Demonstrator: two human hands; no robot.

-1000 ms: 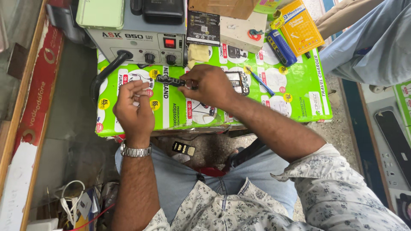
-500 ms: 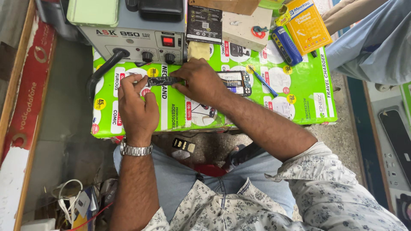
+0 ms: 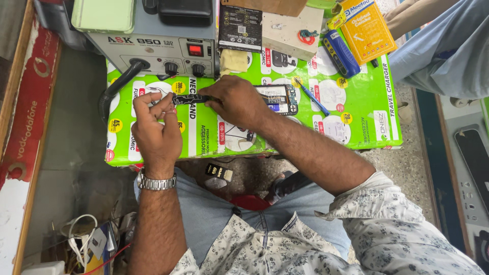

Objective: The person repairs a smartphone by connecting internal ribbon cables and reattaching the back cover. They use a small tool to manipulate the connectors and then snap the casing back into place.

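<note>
My right hand (image 3: 235,101) grips one end of a small dark circuit-board strip (image 3: 186,99) and holds it flat on the green printed table cover (image 3: 356,125). My left hand (image 3: 155,127), with a metal watch on its wrist, is just left of the strip. Its fingers pinch thin metal tweezers (image 3: 159,91) that point toward the strip. An opened phone (image 3: 279,98) with exposed insides lies right behind my right hand. A blue-handled screwdriver (image 3: 313,99) lies beside it.
A grey rework station (image 3: 153,48) with knobs and a black hose (image 3: 113,90) stands at the back left. A black packet (image 3: 239,28), white box (image 3: 290,33), blue lighter-shaped tool (image 3: 341,53) and yellow packet (image 3: 364,30) line the back. Another person (image 3: 448,46) sits at the upper right.
My left hand has drawn back a little to the left of the strip. My right hand keeps its hold on the strip in the same spot.
</note>
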